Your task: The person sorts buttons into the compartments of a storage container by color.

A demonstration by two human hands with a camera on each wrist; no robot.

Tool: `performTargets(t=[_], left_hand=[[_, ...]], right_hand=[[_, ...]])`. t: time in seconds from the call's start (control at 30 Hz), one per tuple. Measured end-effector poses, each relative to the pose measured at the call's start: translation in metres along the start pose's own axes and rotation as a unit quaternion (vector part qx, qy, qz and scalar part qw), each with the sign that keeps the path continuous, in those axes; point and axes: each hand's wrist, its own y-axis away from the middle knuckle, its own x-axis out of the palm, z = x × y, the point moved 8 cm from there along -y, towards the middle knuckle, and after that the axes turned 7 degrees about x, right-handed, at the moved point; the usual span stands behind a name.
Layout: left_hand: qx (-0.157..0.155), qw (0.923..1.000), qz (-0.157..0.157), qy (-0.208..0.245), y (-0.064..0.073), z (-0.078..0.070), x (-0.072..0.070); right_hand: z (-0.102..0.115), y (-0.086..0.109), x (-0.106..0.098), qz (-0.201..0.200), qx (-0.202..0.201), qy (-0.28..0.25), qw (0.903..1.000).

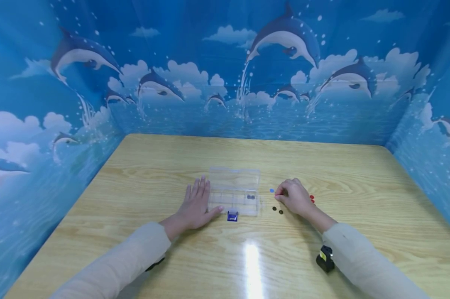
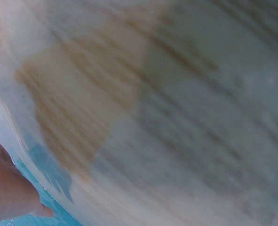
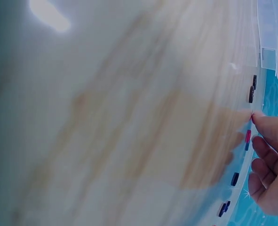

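Observation:
My left hand (image 1: 196, 207) lies flat with straight fingers beside a clear plastic compartment box (image 1: 214, 209), its thumb at the front edge. The box's lid (image 1: 234, 178) stands raised at the back. Two greyish buttons (image 1: 250, 197) sit in a back-right compartment. To the right, my right hand (image 1: 294, 197) pinches a small pink button (image 3: 248, 136) at the tabletop, thumb and index finger close round it. A blue button (image 1: 271, 190) lies just left of those fingertips. Two dark buttons (image 1: 277, 210) lie nearer to me, and red buttons (image 1: 312, 197) show beyond the hand, partly hidden.
A small dark blue clip-like piece (image 1: 232, 216) is at the box's front edge. The wooden table (image 1: 165, 162) meets a dolphin-printed curtain (image 1: 225, 112) at the back and sides. A black wrist device (image 1: 325, 259) shows at the right sleeve.

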Motion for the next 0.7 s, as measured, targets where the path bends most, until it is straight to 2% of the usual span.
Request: performTargets(t=[0.7], left_hand=[[0.000,1.0000,0.000,0.001,0.0010,-0.0009,-0.0018]], right_hand=[[-0.0016,0.0021,-0.0020,0.009,0.032,-0.049,0.9982]])
